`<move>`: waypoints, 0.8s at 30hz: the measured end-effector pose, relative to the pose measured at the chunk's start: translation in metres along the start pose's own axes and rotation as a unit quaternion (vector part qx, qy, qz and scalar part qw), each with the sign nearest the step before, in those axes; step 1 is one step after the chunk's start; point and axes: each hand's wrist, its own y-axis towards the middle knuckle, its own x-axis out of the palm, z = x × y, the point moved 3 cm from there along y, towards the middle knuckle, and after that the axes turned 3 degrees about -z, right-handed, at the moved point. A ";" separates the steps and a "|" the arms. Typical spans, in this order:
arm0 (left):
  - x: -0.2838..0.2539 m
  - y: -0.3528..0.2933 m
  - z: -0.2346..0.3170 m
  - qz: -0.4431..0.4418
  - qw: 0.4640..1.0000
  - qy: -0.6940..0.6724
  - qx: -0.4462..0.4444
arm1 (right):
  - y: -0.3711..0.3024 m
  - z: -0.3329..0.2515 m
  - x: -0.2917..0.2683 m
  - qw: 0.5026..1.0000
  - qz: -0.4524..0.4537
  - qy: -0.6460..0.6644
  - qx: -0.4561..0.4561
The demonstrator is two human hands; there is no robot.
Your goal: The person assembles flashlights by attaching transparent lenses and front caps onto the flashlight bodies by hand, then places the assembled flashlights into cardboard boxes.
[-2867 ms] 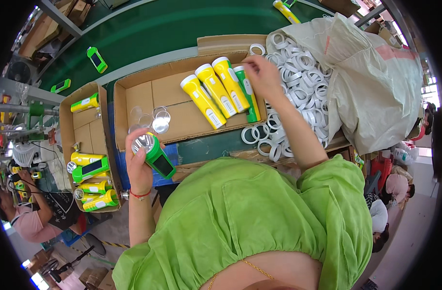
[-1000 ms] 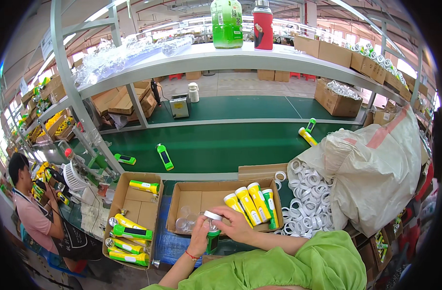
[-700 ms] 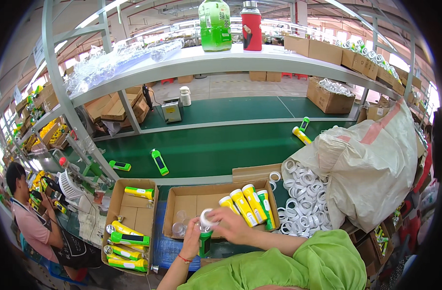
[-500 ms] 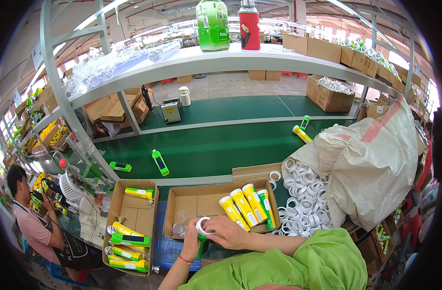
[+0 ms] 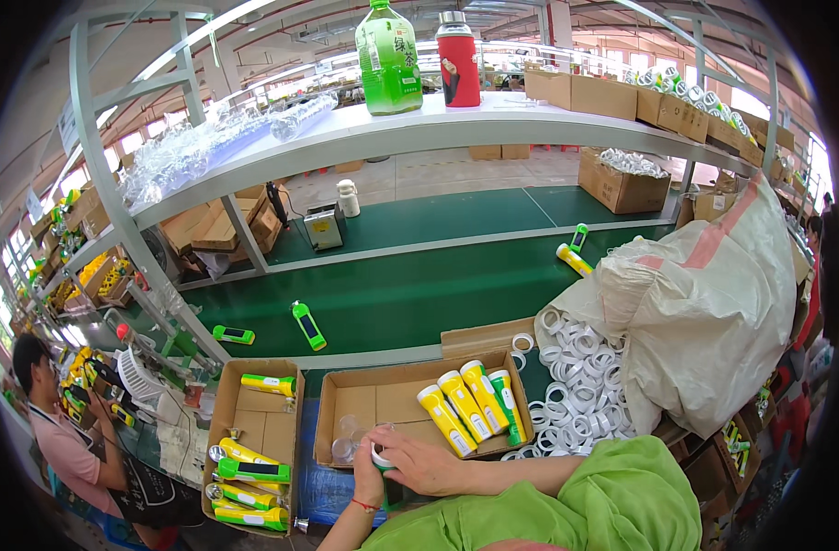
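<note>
My left hand (image 5: 368,475) grips a green flashlight body (image 5: 391,491) just in front of a shallow cardboard tray (image 5: 339,413). My right hand (image 5: 427,461) lies over its top end and presses a white ring (image 5: 380,455) onto it. Several yellow and green flashlights (image 5: 465,405) lie side by side in the tray's right half. Clear lens pieces (image 5: 346,448) sit at the tray's near left corner. My green sleeve (image 5: 566,500) fills the lower edge.
A pile of white rings (image 5: 580,390) spills from a big white sack (image 5: 713,303) on the right. A second tray (image 5: 254,427) with flashlights stands at left. Loose flashlights (image 5: 307,324) lie on the green conveyor belt (image 5: 419,294). A person (image 5: 66,441) sits at far left. Bottles (image 5: 388,57) stand on the shelf above.
The head has lifted from looking straight down, bringing the belt and shelf into view. My right hand came back from the tray and now covers the flashlight top with a white ring.
</note>
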 end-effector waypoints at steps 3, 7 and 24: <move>0.011 -0.002 0.017 -0.006 1.000 -0.014 0.017 | 0.002 -0.001 -0.003 0.999 -0.013 -0.009 0.050; 0.008 -0.001 0.017 -0.088 0.995 0.034 0.015 | -0.007 0.011 0.004 0.994 -0.001 0.070 0.087; 0.003 -0.017 0.058 -0.357 0.912 -0.049 -0.197 | 0.008 -0.001 -0.052 0.936 0.022 0.311 0.164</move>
